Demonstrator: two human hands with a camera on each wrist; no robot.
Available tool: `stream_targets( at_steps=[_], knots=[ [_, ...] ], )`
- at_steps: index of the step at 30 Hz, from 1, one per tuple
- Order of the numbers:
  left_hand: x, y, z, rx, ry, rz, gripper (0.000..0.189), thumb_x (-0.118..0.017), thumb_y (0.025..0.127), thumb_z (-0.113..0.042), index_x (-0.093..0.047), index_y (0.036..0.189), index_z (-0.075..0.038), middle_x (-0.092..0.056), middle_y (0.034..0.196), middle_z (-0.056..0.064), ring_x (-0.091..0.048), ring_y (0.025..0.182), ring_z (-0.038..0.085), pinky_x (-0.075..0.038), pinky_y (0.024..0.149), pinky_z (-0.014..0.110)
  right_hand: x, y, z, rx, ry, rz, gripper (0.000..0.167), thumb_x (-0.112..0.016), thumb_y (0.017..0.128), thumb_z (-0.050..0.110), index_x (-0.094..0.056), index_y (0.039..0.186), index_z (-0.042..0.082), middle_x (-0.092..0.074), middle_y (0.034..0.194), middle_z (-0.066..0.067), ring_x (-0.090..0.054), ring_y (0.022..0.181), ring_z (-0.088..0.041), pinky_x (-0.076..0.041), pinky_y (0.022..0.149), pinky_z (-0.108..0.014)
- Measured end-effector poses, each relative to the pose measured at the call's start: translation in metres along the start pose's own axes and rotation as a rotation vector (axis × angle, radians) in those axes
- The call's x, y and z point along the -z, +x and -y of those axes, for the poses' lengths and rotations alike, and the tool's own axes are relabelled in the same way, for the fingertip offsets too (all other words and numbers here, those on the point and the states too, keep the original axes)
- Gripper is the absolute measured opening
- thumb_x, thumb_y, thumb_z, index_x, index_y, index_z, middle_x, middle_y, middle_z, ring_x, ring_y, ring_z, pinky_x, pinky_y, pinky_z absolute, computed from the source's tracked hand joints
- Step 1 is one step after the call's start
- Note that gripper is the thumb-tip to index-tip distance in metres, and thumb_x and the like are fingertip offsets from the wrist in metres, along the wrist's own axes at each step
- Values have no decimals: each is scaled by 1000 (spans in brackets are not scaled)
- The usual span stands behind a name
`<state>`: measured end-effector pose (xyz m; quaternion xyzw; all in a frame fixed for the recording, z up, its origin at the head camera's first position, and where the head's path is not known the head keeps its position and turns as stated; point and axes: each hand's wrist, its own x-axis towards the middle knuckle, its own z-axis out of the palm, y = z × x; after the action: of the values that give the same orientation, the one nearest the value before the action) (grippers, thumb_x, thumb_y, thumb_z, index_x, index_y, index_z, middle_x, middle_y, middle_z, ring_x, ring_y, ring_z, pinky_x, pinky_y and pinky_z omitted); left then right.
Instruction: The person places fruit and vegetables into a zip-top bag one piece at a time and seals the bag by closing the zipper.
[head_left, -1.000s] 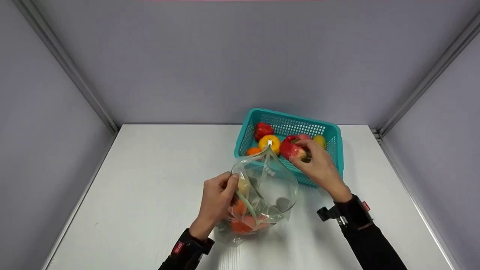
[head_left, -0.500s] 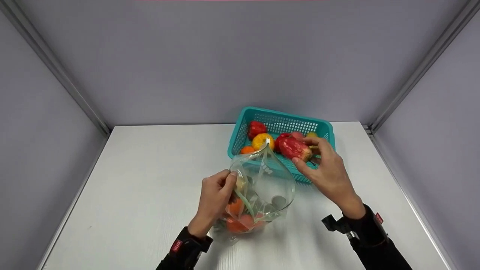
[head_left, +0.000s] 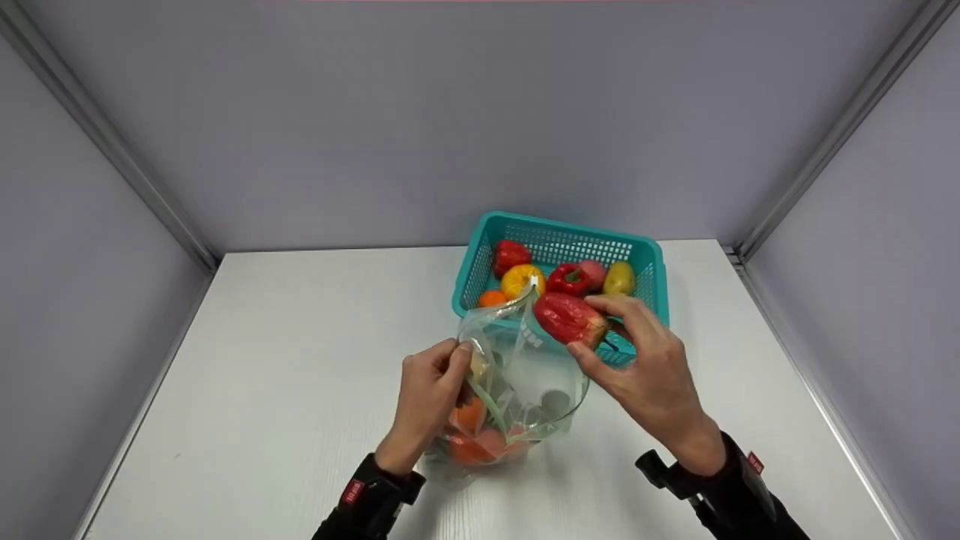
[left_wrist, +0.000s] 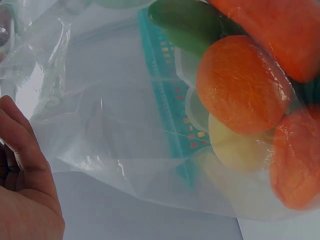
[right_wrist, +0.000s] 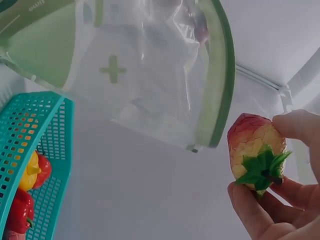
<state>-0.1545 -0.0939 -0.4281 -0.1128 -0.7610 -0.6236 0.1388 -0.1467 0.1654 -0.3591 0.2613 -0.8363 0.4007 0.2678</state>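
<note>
My left hand [head_left: 425, 401] pinches the left rim of a clear zip bag [head_left: 551, 371], holding its mouth open. Orange and red produce shows through the plastic low in the bag, and the left wrist view adds a green piece [left_wrist: 187, 25] and a pale yellow one [left_wrist: 240, 142]. My right hand [head_left: 651, 375] holds a long red fruit [head_left: 566, 319] between thumb and fingers, overlapping the bag's mouth on its right in the head view. The right wrist view shows the fruit's yellowish end with a green leafy cap [right_wrist: 262, 167] and dark stem.
Behind the bag stands a teal basket [head_left: 651, 259]. It contains red bell peppers [head_left: 511, 257], a yellow pumpkin-shaped piece [head_left: 520, 280], an orange piece [head_left: 492, 298], a pink-red round fruit [head_left: 594, 274] and a yellow-green one [head_left: 619, 278]. Grey walls enclose the white table [head_left: 300, 360].
My right hand has lifted the red fruit from over the basket and brought it down and left to the bag's mouth. My left hand keeps its grip on the rim.
</note>
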Motion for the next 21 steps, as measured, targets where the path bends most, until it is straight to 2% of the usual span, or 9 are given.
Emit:
stream_targets(
  at_steps=[4,10,15,21],
  knots=[
    [1,0,0,2,6,0,43,-60,106,-17,-53,65,-7,-53,52,3,-53,41,12,-47,40,22,-4,-5,2,68,-18,3,54,-88,82,6,-64,130,2,-62,128,-12,-64,113,-22,-51,97,-17],
    [1,-1,0,15,10,3,42,-59,106,-18,-54,65,-7,-53,53,3,-53,42,12,-48,41,23,-12,-12,2,209,-136,16,56,-90,82,16,-66,132,5,-64,127,-10,-66,111,-23,-55,93,-22],
    [2,-2,1,23,-4,3,42,-60,106,-18,-54,66,-7,-53,53,3,-54,42,12,-49,41,23,-18,-13,-1,338,-244,90,60,-92,80,18,-66,131,1,-65,129,-13,-66,112,-26,-60,88,-34],
    [3,-3,1,43,-18,1,41,-59,106,-18,-55,67,-6,-54,54,4,-54,42,11,-49,41,23,-25,-10,0,424,-357,164,63,-96,73,15,-68,127,1,-66,127,-13,-64,115,-28,-60,89,-38]
  ],
)
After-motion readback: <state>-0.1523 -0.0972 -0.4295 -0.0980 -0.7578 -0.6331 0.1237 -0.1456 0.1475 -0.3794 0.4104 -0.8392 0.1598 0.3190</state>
